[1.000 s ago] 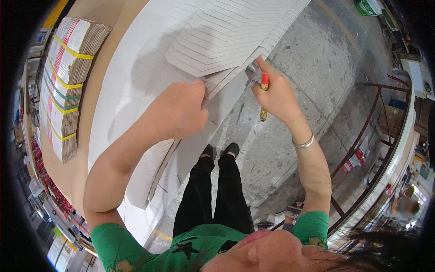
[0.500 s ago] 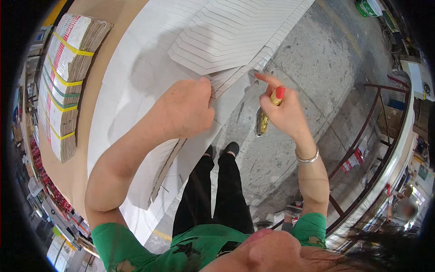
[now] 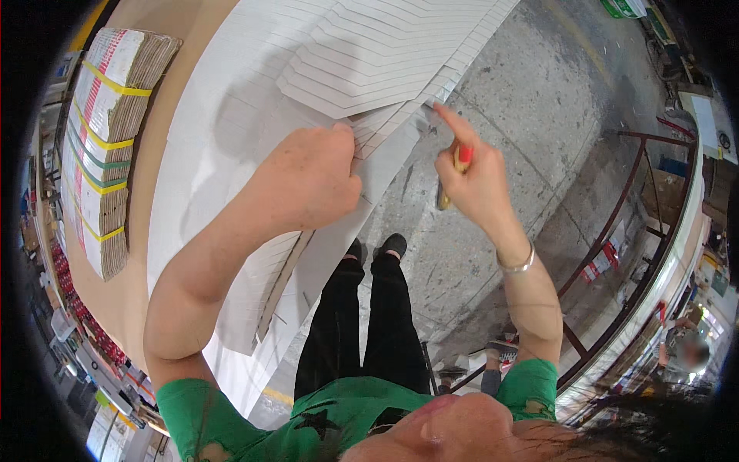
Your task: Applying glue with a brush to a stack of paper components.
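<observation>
Right hand [image 3: 477, 181] now up off the fanned white sheets [image 3: 385, 54], forefinger raised, red-tipped tool upright in its fingers.

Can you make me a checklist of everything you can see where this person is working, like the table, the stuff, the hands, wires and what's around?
Surface: brown table, mostly covered by big white sheets.
Job's things: fanned stack of white card sheets; left hand presses on its edge; right hand holds a yellow tool with a red part, index finger pointing at the stack's corner.
Clutter: bundles of flat cardboard tied with yellow and green bands at the table's left.
Fingers: left curled onto the sheets; right wrapped around the tool.
Cables: nothing seen.
Surroundings: grey concrete floor, dark red metal frame, another person, blurred, far right.
</observation>
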Demonstrator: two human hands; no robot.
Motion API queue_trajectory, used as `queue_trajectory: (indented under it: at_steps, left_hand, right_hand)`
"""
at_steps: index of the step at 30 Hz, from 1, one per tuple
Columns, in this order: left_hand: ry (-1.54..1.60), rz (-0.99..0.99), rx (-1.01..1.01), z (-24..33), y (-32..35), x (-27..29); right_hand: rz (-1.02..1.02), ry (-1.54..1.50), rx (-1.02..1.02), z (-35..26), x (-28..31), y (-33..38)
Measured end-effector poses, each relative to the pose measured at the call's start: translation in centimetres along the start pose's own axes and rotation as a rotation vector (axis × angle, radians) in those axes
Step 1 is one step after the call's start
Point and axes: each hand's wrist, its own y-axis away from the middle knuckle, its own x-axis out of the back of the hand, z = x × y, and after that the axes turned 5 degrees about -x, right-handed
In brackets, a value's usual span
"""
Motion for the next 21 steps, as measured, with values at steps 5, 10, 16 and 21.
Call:
queue_trajectory:
  at_steps: [5, 10, 16, 21]
  left_hand:
    - [-0.003, 0.013, -0.013, 0.0, -0.1, -0.2]
    - [0.008, 0.006, -0.013, -0.4, -0.2, -0.4]
    - [-0.004, 0.011, 0.003, 0.2, -0.1, 0.0]
    - [0.002, 0.036, -0.021, 0.0, -0.1, -0.3]
  right_hand:
    - [-0.005, 0.103, -0.012, 0.1, -0.6, -2.0]
    - [-0.031, 0.236, -0.054, 0.7, -1.2, -2.7]
    - [-0.055, 0.323, -0.094, 0.7, -1.4, -3.6]
    - [-0.164, 0.328, -0.072, 0.6, -1.4, -1.0]
